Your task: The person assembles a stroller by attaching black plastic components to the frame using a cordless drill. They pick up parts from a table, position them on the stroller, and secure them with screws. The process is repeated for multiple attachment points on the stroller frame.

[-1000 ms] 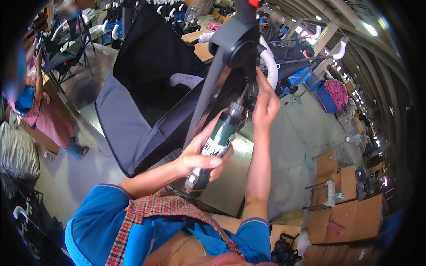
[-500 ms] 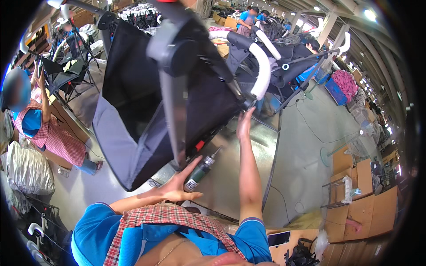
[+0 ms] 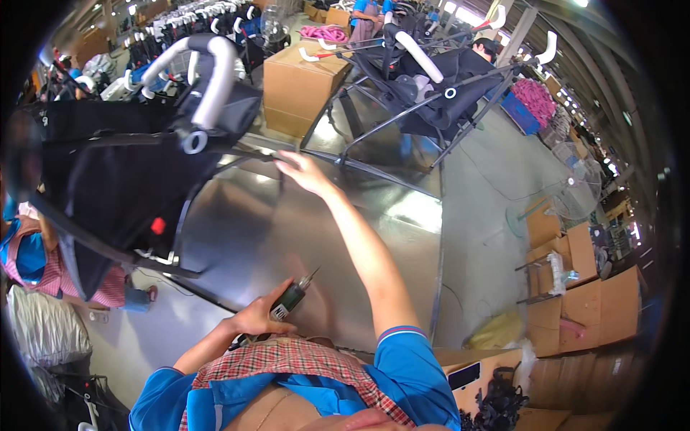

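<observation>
In my left hand is a dark green electric screwdriver, its thin bit angled up over the metal tabletop. My right arm reaches far across the same table. The fingers of my right hand close round the end of a thin dark tube on a black stroller. This stroller lies tilted at the table's left side, with a curved white foam handle and a red part on it. Its far left portion runs into the dark picture rim.
A second black stroller frame stands at the far right of the table, beside a large cardboard box. On the left a co-worker in a checked apron stands close behind the near stroller. A floor fan and opened cartons are on the right.
The near stroller has swung away to the left, uncovering the metal tabletop and the cardboard box. My right hand has gone leftward with it. The screwdriver stays in my left hand, slightly lower and further left.
</observation>
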`<state>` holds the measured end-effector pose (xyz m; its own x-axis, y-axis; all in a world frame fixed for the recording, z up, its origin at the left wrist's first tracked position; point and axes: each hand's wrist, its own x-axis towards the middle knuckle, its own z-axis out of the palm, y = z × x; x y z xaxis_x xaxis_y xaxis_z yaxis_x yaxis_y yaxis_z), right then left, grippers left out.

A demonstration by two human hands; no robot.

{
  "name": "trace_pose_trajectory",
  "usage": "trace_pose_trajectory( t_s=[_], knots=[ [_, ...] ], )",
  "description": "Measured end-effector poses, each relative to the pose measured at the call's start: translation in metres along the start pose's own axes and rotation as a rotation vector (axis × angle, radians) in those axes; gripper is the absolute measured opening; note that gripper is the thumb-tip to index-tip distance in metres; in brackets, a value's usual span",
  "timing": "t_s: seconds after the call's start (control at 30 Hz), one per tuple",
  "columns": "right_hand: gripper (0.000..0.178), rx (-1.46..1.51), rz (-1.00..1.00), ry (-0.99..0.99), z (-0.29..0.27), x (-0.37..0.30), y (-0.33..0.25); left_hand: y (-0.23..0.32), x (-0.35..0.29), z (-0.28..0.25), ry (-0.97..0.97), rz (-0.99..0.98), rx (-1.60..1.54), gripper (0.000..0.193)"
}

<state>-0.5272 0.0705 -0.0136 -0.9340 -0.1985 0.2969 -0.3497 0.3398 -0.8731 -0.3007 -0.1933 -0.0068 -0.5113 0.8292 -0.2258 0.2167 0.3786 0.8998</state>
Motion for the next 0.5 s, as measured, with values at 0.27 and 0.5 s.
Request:
trace_pose_trajectory(
  t_s=[0.27,0.5],
  knots=[
    [0.025,0.086,0.547,0.617,-0.217,-0.046,0.214,-0.047,0.061,0.023,0.026,-0.193,-0.2,0.107],
    [0.045,0.855,0.173,0.835,-0.348,0.058,0.224,-0.016,0.091,0.022,0.104,-0.573,-0.203,0.109]
  ],
)
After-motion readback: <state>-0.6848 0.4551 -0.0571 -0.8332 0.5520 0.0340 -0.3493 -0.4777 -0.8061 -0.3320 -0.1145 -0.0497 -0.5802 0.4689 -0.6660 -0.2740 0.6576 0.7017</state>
